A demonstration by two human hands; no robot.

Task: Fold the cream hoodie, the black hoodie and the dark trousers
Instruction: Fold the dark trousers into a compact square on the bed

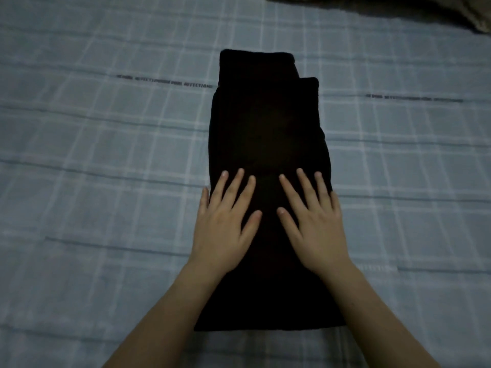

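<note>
A black garment [268, 123] lies folded into a long narrow strip on the bed, running from near me toward the far side; I cannot tell whether it is the hoodie or the trousers. Its far end shows two stepped cuff-like edges. My left hand [225, 221] and my right hand [313, 221] rest flat on its middle, palms down, fingers spread, side by side and a little apart. Neither hand grips any cloth. My forearms cover the garment's near corners.
The garment lies on a grey-blue checked bedsheet [106, 155] with lines of small printed text. A crumpled beige fabric [425, 9] sits at the top right corner, partly out of view.
</note>
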